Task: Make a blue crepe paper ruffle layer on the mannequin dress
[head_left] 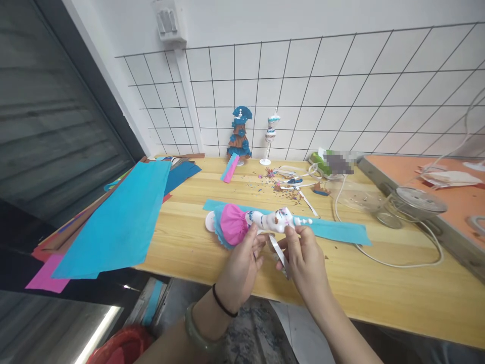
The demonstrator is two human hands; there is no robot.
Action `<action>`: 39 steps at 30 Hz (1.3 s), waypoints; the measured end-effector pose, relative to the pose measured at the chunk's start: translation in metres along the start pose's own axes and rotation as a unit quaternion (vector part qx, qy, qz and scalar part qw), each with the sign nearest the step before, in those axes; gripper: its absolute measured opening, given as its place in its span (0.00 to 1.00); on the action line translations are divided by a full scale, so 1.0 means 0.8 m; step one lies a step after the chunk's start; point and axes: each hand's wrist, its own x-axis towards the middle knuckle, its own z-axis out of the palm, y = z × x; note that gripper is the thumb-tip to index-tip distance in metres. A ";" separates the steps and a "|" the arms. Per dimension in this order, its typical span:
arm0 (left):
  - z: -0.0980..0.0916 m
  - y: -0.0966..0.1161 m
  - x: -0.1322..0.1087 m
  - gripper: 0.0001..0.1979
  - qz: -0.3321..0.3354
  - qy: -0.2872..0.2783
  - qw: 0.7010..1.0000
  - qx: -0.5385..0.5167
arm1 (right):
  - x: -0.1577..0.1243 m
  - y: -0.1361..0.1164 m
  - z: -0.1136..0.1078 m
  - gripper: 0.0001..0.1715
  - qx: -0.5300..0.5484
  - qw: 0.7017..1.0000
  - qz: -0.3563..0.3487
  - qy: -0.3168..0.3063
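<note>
A small white dress-form mannequin (pixel 273 221) lies sideways just above the wooden table. Its lower end wears a ruffled pink paper skirt (pixel 233 226) with a light blue layer beneath. My left hand (pixel 240 268) is closed around the mannequin's middle, thumb beside the skirt's top edge. At the shoulder end, my right hand (pixel 306 260) is closed, fingers pinching a narrow white strip (pixel 278 250) that hangs in front of the form. The right thumb tip meets the mannequin's edge. Behind the mannequin lies a long light blue paper strip (pixel 341 231).
Coloured paper sheets (pixel 119 217) overhang the table's left side. A mannequin in a blue-and-brown paper dress (pixel 239 134) and a bare mannequin (pixel 270 136) stand by the wall. Scraps (pixel 291 193), a white cable (pixel 401 264) and a tape roll (pixel 419 199) lie rightward.
</note>
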 end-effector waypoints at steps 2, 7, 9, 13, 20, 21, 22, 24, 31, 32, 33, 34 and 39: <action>0.000 -0.003 0.001 0.22 0.018 -0.002 1.000 0.005 | 0.001 0.000 0.001 0.23 0.001 1.000 0.006 0.001; 0.001 -0.011 0.007 0.11 0.055 -0.001 0.998 -0.023 | 0.004 0.001 0.001 0.23 0.005 1.000 0.002 -0.004; 0.001 -0.013 0.009 0.08 0.067 -0.004 0.997 -0.032 | 0.005 0.003 0.001 0.24 -0.007 1.000 -0.001 -0.003; -0.002 -0.016 0.012 0.11 0.082 0.008 0.996 -0.018 | 0.006 0.008 0.001 0.23 -0.007 1.000 -0.013 0.011; -0.013 -0.020 0.008 0.20 0.165 0.056 0.964 0.198 | 0.011 0.010 0.006 0.23 0.081 0.994 -0.047 0.059; -0.013 -0.020 0.007 0.21 0.168 0.055 0.962 0.210 | 0.012 0.010 0.008 0.23 0.121 0.991 -0.038 0.052; -0.013 -0.020 0.006 0.21 0.169 0.048 0.961 0.212 | 0.012 0.009 0.010 0.23 0.158 0.986 -0.029 0.042; -0.014 -0.020 0.005 0.20 0.168 0.030 0.965 0.200 | 0.012 0.009 0.014 0.22 0.213 0.977 -0.017 0.030; -0.017 -0.026 0.006 0.17 0.146 0.038 0.978 0.141 | 0.012 0.021 0.024 0.17 0.294 0.955 -0.013 0.025; -0.017 -0.027 0.006 0.17 0.135 0.043 0.981 0.129 | 0.013 0.023 0.025 0.17 0.299 0.954 -0.013 0.026; -0.016 -0.027 0.006 0.16 0.125 0.053 0.984 0.117 | 0.014 0.026 0.026 0.16 0.305 0.952 -0.013 0.029; -0.016 -0.027 0.006 0.16 0.117 0.066 0.985 0.105 | 0.016 0.028 0.027 0.16 0.311 0.950 -0.013 0.033; -0.013 -0.025 0.003 0.13 0.124 0.086 0.986 0.073 | 0.018 0.035 0.037 0.16 0.357 0.933 0.019 0.023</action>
